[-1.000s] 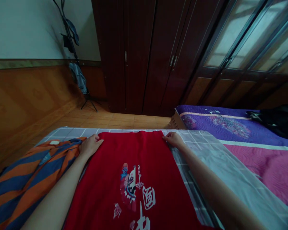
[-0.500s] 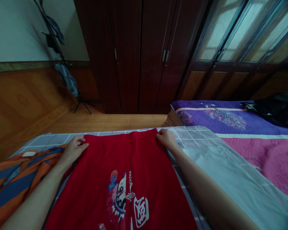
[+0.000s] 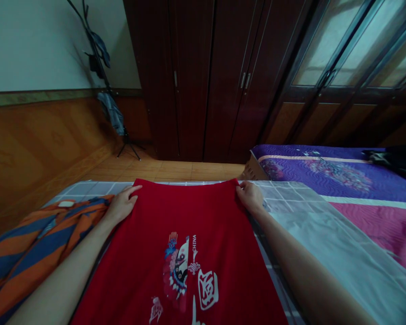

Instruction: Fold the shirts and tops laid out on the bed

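A red T-shirt [image 3: 176, 212] with a printed mask design, white characters and the word CHINA lies spread in front of me, its far edge pulled fairly straight. At its far left corner, my left hand [image 3: 122, 204] pinches the fabric between thumb and fingers. My right hand [image 3: 251, 197] grips the far right corner the same way, fingers closed. The near part of the shirt runs out of view at the bottom. Beneath it is a grey checked cloth [image 3: 284, 192].
An orange and blue striped garment [image 3: 34, 243] lies to the left, beside my forearm. Pale sheeting [image 3: 328, 243] covers the right side. Beyond are a purple and pink bed [image 3: 345, 174], a dark wardrobe [image 3: 196, 90] and a coat stand [image 3: 99, 67].
The view has swung slightly left, so everything sits further right. The shirt's far edge has grown straighter, and its far left corner now rises beside my left fingertips.
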The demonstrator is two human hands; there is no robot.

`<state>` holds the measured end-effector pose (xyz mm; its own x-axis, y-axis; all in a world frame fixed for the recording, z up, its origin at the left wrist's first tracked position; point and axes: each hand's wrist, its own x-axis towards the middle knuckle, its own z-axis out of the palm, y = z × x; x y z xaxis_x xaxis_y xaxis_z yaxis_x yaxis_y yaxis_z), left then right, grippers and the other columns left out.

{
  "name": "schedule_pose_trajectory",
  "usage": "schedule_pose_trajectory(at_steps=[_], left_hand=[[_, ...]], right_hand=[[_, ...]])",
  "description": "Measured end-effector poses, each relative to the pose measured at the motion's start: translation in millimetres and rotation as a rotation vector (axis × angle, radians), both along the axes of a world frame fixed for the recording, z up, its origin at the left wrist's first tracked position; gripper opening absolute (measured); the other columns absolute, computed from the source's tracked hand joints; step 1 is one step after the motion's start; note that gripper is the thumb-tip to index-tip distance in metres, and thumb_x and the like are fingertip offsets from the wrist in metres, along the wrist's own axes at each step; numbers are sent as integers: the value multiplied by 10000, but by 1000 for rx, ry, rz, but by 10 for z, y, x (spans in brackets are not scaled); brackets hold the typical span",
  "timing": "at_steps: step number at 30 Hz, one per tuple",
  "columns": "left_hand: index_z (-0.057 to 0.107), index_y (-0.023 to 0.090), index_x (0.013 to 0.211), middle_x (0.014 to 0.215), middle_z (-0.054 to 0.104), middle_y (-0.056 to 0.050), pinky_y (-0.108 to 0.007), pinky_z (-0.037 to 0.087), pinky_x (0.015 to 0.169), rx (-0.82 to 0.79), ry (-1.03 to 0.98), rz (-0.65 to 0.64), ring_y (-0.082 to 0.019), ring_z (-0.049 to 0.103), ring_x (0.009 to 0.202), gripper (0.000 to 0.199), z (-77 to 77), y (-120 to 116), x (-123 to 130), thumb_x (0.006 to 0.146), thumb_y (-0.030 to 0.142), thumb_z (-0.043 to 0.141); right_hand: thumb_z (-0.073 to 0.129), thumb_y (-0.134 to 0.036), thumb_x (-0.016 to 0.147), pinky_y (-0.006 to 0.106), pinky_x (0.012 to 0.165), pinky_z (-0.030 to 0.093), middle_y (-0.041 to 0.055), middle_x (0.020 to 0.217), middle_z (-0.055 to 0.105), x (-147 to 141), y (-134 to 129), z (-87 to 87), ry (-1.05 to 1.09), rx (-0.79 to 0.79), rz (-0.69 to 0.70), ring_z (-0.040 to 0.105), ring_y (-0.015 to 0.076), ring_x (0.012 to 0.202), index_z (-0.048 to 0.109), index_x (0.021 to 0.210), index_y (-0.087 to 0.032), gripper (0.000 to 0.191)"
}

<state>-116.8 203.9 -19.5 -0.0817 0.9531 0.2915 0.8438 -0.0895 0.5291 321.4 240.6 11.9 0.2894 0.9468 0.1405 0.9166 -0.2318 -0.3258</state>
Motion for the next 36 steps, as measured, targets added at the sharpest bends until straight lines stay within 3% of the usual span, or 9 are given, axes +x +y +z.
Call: schedule_pose_trajectory(at_steps=[5, 10, 15, 18, 22, 24, 28, 33, 36], left_hand=[[397, 134, 1402, 1383, 476, -110, -387, 360, 1060, 13, 272, -34, -246, 436, 1286, 584, -70, -23, 30, 837, 278, 363], [487, 129, 1332, 1278, 579, -125, -412, 413, 1001, 3, 481, -22, -274, 520, 1181, 498, -109, -44, -8, 868, 266, 374], [439, 63, 1355, 1373, 477, -177, -437, 381, 1023, 64, 505, 34, -302, 462, 1236, 523, 39, -106, 112, 869, 245, 373], [424, 123, 1379, 1441, 411, -130, -424, 327, 1073, 111, 484, -118, -264, 396, 1303, 505, 117, -183, 336, 916, 311, 346], [353, 229, 1431, 1503, 329, -45, -425, 222, 1131, -103, 456, -431, -225, 269, 1388, 546, 72, -245, 464, 941, 466, 320], [315, 215, 1450, 1516, 291, -57, -494, 190, 1125, -196, 463, -324, -261, 224, 1404, 571, 32, -242, 385, 939, 471, 297], [307, 148, 1452, 1518, 262, -112, -569, 161, 1101, -194, 500, -68, -313, 190, 1407, 599, 39, -243, 285, 932, 445, 289], [259, 240, 1469, 1536, 228, -27, -468, 97, 1147, -168, 489, -340, -235, 147, 1425, 591, 75, -301, 516, 943, 509, 276], [261, 201, 1469, 1535, 223, -62, -483, 129, 1138, -253, 475, -283, -257, 166, 1420, 616, 92, -286, 501, 939, 512, 288]], right_hand=[[395, -357, 900, 306, 697, 436, 114, 952, 691, 24, -8, 18, -75, 4, -13, 642, 250, 904, 653, 1057, -189, 346], [441, -320, 888, 327, 685, 437, 136, 896, 685, 26, -59, -33, -169, -14, 63, 647, 264, 853, 664, 932, -172, 272], [376, -281, 920, 373, 745, 440, 175, 1022, 648, -63, -207, 96, -241, 66, 160, 617, 289, 928, 579, 1139, -118, 340], [435, -333, 912, 358, 887, 418, 142, 1235, 571, -252, -325, 139, -260, 136, 397, 538, 260, 1108, 492, 1288, -160, 419], [433, -489, 911, 422, 1060, 295, 111, 1441, 411, -443, -380, -11, -268, 100, 869, 370, 278, 1307, 452, 1371, -205, 540], [372, -557, 917, 461, 1089, 240, 113, 1470, 369, -421, -345, -108, -277, 38, 853, 298, 296, 1354, 428, 1394, -195, 602], [366, -555, 915, 479, 1093, 220, 192, 1465, 345, -330, -296, -159, -318, 47, 572, 282, 329, 1359, 390, 1408, -94, 675], [367, -584, 910, 455, 1107, 221, 136, 1507, 286, -499, -417, -98, -289, 51, 832, 248, 313, 1378, 362, 1434, -175, 665], [341, -581, 921, 483, 1106, 218, 134, 1496, 311, -534, -422, -109, -283, 3, 847, 240, 326, 1379, 394, 1419, -175, 645]])
